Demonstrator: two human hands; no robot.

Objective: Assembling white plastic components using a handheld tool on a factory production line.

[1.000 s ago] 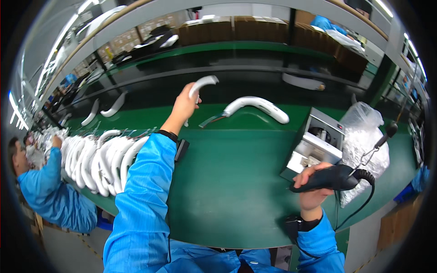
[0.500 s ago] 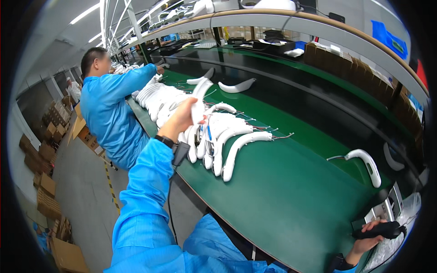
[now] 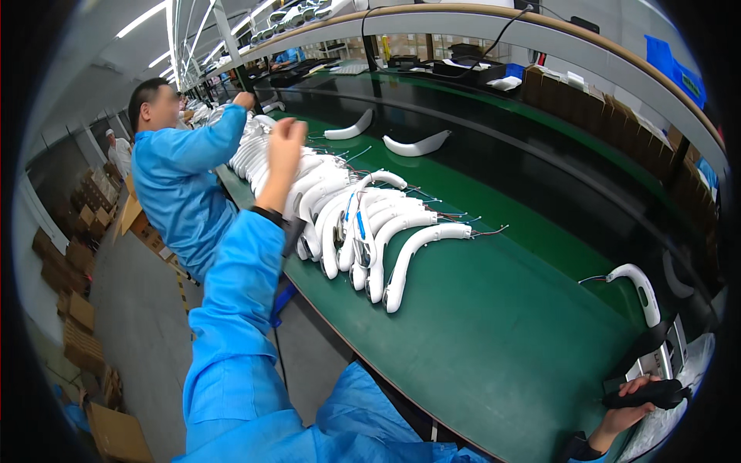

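Note:
My left hand (image 3: 284, 150) is raised over a long row of white curved plastic housings (image 3: 417, 247), its fingers curled together. Whether anything is between them is hidden. Thin coloured wires stick out of the housings' far ends, and several overlap closely along the green tabletop (image 3: 478, 339). At the lower right, my right hand (image 3: 624, 410) is wrapped round a black electric screwdriver (image 3: 652, 394), held on its side. Beyond that hand lies a single white curved housing (image 3: 639, 290) with a wire at its end.
A co-worker in a blue smock (image 3: 177, 166) sits at the left, arms over the row. Two loose white pieces (image 3: 417, 144) lie on the dark far strip. A shelf rail (image 3: 494, 17) crosses above. Clear plastic film (image 3: 679, 409) is beside my right hand. Cardboard boxes (image 3: 81, 309) are stacked at left.
My left hand has let go of a white curved housing and moved up and left. The co-worker's arm has risen. My right hand still grips the screwdriver.

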